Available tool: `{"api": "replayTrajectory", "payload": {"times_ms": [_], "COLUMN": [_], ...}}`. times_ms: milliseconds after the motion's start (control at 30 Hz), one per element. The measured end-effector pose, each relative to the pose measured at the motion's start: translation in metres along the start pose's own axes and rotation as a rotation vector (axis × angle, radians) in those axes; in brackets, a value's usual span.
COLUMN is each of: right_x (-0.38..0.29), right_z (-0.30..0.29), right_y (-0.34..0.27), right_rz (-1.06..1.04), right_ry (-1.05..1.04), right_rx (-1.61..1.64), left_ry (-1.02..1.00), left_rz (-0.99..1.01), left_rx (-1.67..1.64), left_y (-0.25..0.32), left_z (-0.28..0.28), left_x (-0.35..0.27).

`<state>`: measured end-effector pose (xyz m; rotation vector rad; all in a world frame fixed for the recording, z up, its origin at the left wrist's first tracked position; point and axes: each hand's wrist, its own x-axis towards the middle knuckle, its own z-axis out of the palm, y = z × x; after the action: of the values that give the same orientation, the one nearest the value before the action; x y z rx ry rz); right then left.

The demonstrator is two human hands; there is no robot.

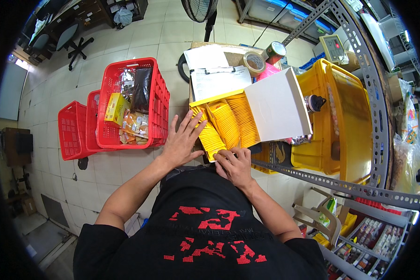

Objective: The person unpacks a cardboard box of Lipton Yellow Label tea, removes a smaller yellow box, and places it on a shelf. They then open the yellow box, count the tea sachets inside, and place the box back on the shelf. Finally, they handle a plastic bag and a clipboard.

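Before me an open cardboard box (278, 106) holds rows of yellow sachets (225, 120) packed on edge. Its white-lined lid leans out to the right. My left hand (182, 143) lies along the box's left side with fingers spread, the fingertips touching the leftmost row. At the near edge, my right hand (235, 166) has its fingers curled over the rim by the sachets' near end, its thumb on the outer side. Past the box, a clipboard with printed papers (220, 82) rests on the table, partly covered by the box's yellow edge.
Red plastic crates (161, 101) stand at left, the largest holding packaged goods and a yellow carton (117, 109). A tape roll (253, 63) and a can (275, 52) sit behind the box. Yellow bins (311, 147) and a perforated metal frame (369, 87) bound the right side.
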<state>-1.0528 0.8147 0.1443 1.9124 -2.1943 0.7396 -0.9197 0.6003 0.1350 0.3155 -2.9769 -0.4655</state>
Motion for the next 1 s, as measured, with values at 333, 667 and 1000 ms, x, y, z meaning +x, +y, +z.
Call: {"api": "replayTrajectory", "payload": {"times_ms": [333,667,1000], "right_x": [0.008,0.012,0.011], "right_z": [0.002,0.001,0.004], "right_y": [-0.002,-0.004,-0.003], "right_rz": [0.055,0.067,0.059], "right_ry": [-0.051,-0.052,-0.04], "right_rx": [-0.006,-0.015,-0.021], "left_ry": [-0.005,-0.012,-0.004], "left_rz": [0.0,-0.009,0.0], "left_rx": [-0.006,-0.008,-0.006], "left_y": [0.0,0.0,0.0], "left_z": [0.0,0.001,0.0], "left_x": [0.0,0.0,-0.001]}}
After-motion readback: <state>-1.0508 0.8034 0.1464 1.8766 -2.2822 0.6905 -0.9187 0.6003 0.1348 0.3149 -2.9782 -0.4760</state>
